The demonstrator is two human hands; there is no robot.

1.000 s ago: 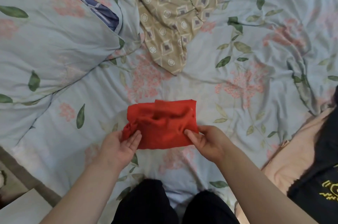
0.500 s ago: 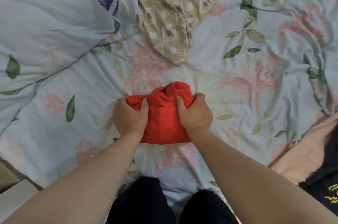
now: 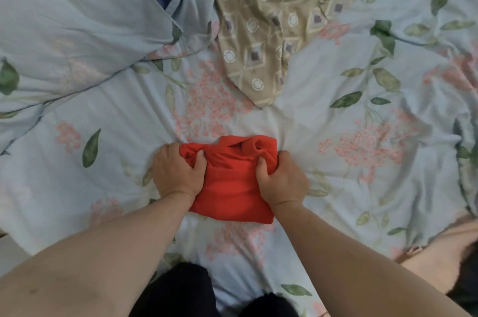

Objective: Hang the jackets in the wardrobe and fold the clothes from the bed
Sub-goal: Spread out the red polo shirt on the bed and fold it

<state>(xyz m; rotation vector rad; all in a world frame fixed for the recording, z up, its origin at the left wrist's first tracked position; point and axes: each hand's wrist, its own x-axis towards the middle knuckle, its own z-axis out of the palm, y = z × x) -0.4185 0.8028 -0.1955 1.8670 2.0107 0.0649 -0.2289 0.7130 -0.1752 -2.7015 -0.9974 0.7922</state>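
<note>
Folded over since a second ago, red garment (image 3: 232,184) on floral sheet (image 3: 362,187), both hands gripping its far corners, left hand (image 3: 176,171), right hand (image 3: 282,179)

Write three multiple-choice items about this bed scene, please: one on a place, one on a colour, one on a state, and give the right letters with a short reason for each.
1. Where does the tan patterned cloth lie relative to the red garment?
A. farther from the person, up the bed
B. under the person's knees
C. on top of the red garment

2. What colour is the garment under the hands?
A. black
B. red
C. white

3. What is the state of the left hand and the right hand?
A. both lifted off the bed
B. only the right one touches the garment
C. both closed on the garment's side edges

Answers:
1 A: the tan cloth lies near the top of the view, apart from the garment.
2 B: it is plainly red against the pale floral bedsheet.
3 C: each hand grips bunched red fabric on its own side.
</note>
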